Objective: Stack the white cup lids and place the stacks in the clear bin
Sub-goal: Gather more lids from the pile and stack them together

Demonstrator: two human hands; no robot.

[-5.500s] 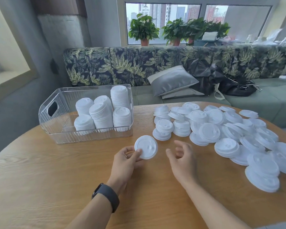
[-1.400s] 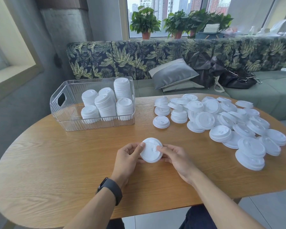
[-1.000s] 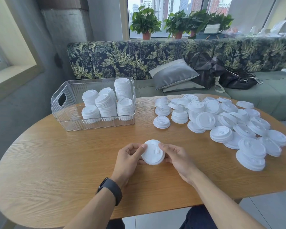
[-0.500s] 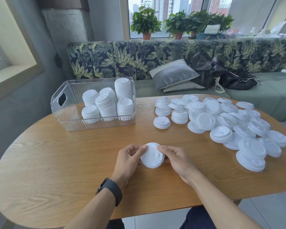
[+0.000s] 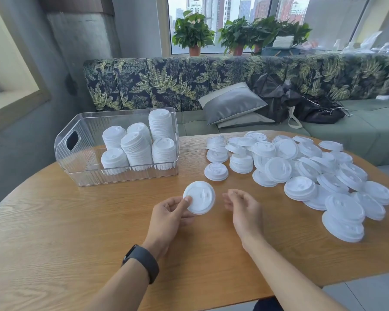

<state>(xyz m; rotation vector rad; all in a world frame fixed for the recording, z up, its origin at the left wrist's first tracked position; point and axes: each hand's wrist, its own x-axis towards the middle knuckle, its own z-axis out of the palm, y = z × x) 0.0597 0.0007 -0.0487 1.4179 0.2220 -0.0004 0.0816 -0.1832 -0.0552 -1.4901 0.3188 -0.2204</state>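
1. Nearest the camera, two bare forearms reach over the near edge of the wooden worktop (image 5: 54, 239); the left wrist wears a black band (image 5: 142, 261).
2. The left hand (image 5: 166, 217) pinches a held lid (image 5: 199, 197) at its left rim, thumb on top and fingers underneath. The lid is lifted and tilted so that its top faces the camera. Whether it is one lid or a few nested together cannot be told.
3. The right hand (image 5: 244, 208) hovers just right of that lid, apart from it, fingers loosely curled and spread, holding nothing; it looks slightly blurred.
4. Beyond the hands, a single low lid stack (image 5: 216, 171) sits on the worktop by itself, between the bin and the main heap.
5. To the right, a wide heap of loose lids (image 5: 310, 171) covers the right part of the worktop, some lying flat, some overlapping, some in short nested piles; the nearest ones lie close to the right edge.
6. On the left, farther back, the clear bin (image 5: 119, 176) stands on the worktop, with ribbed walls and a handle cut-out in its left end. Inside, six binned stacks (image 5: 136, 149) of lids stand upright in its right half, touching one another; the tallest is at the back right corner and rises above the rim.
7. Behind the worktop runs a sofa (image 5: 166, 84) with a leaf-print backrest and green seat, carrying a grey cushion (image 5: 231, 104) and a black bag (image 5: 319, 108).
8. Farthest off, potted plants (image 5: 193, 33) line the window sill.
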